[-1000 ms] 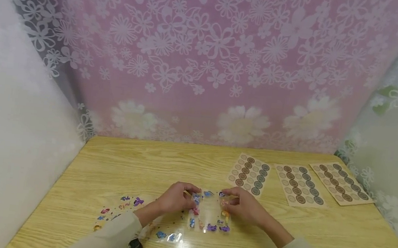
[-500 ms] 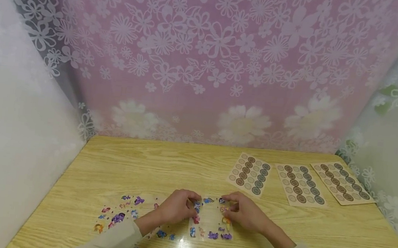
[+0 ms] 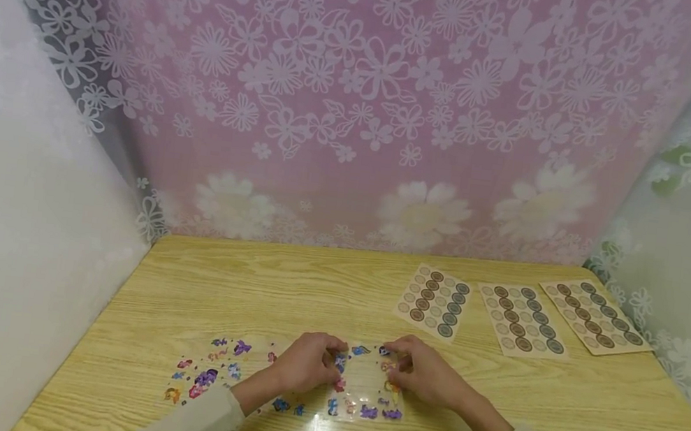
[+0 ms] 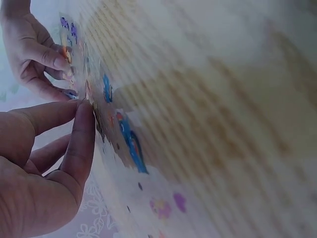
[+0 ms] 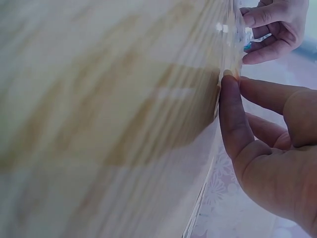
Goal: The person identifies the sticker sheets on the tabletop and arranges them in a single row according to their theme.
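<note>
A clear sticker sheet (image 3: pixel 363 379) with small colourful cartoon figures round its border lies between my hands in the head view. My left hand (image 3: pixel 309 364) pinches its left edge between thumb and fingers. On the opposite edge, my right hand (image 3: pixel 428 372) pinches it the same way. The left wrist view shows the left hand's fingertips (image 4: pixel 86 106) meeting at the sheet, beside blue figures on clear film. Thumb and finger of the right hand (image 5: pixel 270 134) close on the thin film in the right wrist view. Whether the sheet touches the table is hard to tell.
More clear film with cartoon figures (image 3: pixel 205 377) lies on the wooden table (image 3: pixel 238 274) to the left, partly under my left forearm. Three beige sheets of round stickers, one nearest (image 3: pixel 433 302), lie at the back right. A pink floral curtain (image 3: pixel 357 104) hangs behind.
Both hands and the sticker sheet have moved a little toward me, mostly in the first half second. Both hands keep their pinch. More figures on the left-hand film now show.
</note>
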`<state>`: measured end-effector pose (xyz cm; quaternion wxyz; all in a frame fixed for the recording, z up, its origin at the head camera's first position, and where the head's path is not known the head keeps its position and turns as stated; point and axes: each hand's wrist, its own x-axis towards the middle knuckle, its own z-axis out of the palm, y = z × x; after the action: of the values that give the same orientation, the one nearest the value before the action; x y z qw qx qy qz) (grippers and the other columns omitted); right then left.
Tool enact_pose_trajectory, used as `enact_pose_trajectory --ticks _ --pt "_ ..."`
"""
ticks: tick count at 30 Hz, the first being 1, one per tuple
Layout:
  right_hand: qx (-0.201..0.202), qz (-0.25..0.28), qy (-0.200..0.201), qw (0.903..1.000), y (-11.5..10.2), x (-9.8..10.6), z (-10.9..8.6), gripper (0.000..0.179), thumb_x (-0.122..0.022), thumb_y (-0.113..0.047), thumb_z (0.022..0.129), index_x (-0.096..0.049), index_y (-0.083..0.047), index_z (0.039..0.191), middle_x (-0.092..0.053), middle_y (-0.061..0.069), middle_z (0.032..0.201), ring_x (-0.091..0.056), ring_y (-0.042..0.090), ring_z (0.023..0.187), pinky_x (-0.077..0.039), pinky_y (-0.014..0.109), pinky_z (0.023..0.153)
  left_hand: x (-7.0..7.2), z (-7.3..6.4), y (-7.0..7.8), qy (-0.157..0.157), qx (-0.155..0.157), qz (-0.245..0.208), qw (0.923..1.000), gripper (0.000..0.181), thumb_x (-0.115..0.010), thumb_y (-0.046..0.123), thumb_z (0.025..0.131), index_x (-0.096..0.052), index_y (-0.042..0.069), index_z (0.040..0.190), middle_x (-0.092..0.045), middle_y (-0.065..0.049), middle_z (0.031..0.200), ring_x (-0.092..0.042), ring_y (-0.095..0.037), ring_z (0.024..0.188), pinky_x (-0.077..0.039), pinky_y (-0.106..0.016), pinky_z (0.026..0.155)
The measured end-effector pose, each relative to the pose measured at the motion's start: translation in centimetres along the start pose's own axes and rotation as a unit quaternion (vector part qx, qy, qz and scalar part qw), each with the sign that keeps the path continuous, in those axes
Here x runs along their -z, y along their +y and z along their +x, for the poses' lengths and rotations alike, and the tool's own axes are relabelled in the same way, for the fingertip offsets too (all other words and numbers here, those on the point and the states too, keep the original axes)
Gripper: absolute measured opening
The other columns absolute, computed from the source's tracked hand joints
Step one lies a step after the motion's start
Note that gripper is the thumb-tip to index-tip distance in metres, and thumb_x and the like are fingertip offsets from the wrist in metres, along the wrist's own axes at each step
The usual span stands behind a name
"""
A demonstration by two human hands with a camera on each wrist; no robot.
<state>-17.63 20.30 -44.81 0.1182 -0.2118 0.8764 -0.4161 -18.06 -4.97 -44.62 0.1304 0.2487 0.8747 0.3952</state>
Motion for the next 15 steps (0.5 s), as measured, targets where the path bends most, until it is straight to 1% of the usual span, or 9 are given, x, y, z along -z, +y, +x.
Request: enact_pose_trajectory --ticks 4,9,15 --pt "-0.002 0.005 -0.003 1.0000 0.02 -0.18 -0.12 0.046 -0.070 -0.004 0.086 -0.055 0.006 0.129 -0.052 0.014 0.119 -0.057 0.022 0.092 -0.050 0.025 0.066 0.00 -0.25 0.01 -0.002 0.003 -0.008 1.0000 0.043 -0.073 -0.001 0.080 -0.061 -0.006 0.121 -0.064 -0.014 0.113 -0.060 -0.004 0.072 -0.049 -0.021 0.066" --pt "-0.001 -0.008 0.000 1.0000 -0.20 -0.30 -0.11 0.047 -0.071 -0.002 0.085 -0.055 0.006 0.128 -0.052 0.014 0.118 -0.057 0.020 0.090 -0.050 0.024 0.064 -0.05 -0.32 0.04 -0.006 0.002 -0.011 0.9999 0.043 -0.075 0.000 0.079 -0.062 -0.006 0.120 -0.062 -0.015 0.114 -0.059 -0.003 0.072 -0.049 -0.021 0.065" --pt "0.012 -0.026 0.001 0.9996 -0.43 -0.33 -0.15 0.047 -0.070 -0.001 0.084 -0.055 0.009 0.127 -0.052 0.013 0.115 -0.059 0.021 0.088 -0.050 0.024 0.064 -0.04 -0.22 0.06 -0.005 -0.003 0.005 1.0000 0.042 -0.074 0.000 0.079 -0.063 -0.006 0.119 -0.063 -0.015 0.115 -0.059 -0.003 0.072 -0.049 -0.020 0.064"
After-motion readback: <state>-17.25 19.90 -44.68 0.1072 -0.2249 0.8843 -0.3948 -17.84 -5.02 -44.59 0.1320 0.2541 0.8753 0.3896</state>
